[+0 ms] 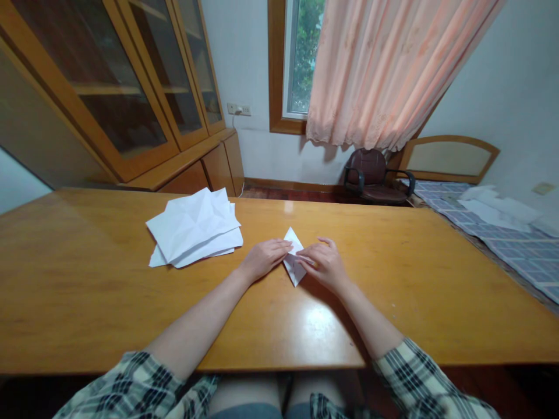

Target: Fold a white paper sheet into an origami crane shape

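Observation:
A small folded white paper piece (293, 256), diamond-shaped, lies on the wooden table (87, 279) in front of me. My left hand (264, 258) rests on its left side, fingers together and pressing down on the paper. From the right, my right hand (324, 263) pinches the paper's right edge with bent fingers. The paper's middle is partly hidden by my fingertips.
A stack of creased white sheets (194, 228) lies on the table to the left. A glass-door cabinet (126, 87) stands at the back left. A dark armchair (375, 174) sits under the curtained window (301, 58). A bed with papers (502, 215) is at the right.

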`<move>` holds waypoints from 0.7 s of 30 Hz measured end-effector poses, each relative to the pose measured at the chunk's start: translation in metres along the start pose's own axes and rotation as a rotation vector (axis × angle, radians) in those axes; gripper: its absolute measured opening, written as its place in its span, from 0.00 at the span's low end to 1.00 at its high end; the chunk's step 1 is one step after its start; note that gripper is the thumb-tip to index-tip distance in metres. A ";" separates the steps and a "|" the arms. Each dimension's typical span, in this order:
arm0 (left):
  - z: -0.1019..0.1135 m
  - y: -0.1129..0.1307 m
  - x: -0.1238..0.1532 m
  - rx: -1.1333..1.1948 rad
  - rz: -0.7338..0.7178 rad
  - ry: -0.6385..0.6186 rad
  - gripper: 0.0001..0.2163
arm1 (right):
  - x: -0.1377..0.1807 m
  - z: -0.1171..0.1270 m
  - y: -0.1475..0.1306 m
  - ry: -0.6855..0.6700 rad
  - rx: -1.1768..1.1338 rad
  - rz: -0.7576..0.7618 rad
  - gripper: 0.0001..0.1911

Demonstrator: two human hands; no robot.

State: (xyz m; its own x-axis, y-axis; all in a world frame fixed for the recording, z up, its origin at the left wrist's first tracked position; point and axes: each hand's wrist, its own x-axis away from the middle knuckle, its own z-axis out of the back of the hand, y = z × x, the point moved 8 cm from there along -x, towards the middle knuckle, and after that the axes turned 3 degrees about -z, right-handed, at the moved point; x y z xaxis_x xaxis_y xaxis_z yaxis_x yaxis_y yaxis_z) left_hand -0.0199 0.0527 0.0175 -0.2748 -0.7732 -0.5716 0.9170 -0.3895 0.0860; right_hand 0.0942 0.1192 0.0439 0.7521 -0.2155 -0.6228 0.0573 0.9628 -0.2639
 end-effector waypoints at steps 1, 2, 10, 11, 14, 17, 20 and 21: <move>0.000 0.001 0.000 -0.001 -0.003 0.001 0.12 | 0.000 -0.002 0.001 -0.002 0.005 -0.005 0.08; 0.000 0.002 0.000 -0.002 -0.005 0.004 0.12 | 0.000 -0.003 0.002 -0.003 0.012 -0.010 0.09; 0.003 0.009 -0.003 -0.009 -0.021 0.023 0.12 | 0.000 -0.018 0.001 0.021 0.042 -0.013 0.08; 0.002 0.008 -0.003 -0.009 -0.018 0.018 0.12 | 0.000 -0.018 0.000 0.035 0.038 -0.005 0.08; 0.000 0.005 -0.002 -0.016 0.001 0.014 0.12 | 0.000 -0.016 -0.002 0.068 0.033 0.031 0.07; -0.004 0.001 0.000 -0.029 0.014 0.001 0.12 | 0.000 -0.015 -0.005 0.056 0.040 0.062 0.07; -0.007 0.000 0.003 -0.031 0.009 -0.008 0.12 | 0.001 -0.017 -0.006 0.021 0.056 0.061 0.07; -0.008 0.000 0.003 -0.033 0.009 -0.010 0.12 | 0.002 -0.018 -0.006 0.016 0.063 0.051 0.07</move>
State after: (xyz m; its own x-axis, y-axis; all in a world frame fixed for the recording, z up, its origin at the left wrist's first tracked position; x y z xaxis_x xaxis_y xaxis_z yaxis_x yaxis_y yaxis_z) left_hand -0.0185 0.0545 0.0089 -0.2693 -0.7815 -0.5628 0.9285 -0.3658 0.0637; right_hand 0.0831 0.1104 0.0311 0.7444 -0.1684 -0.6461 0.0612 0.9808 -0.1852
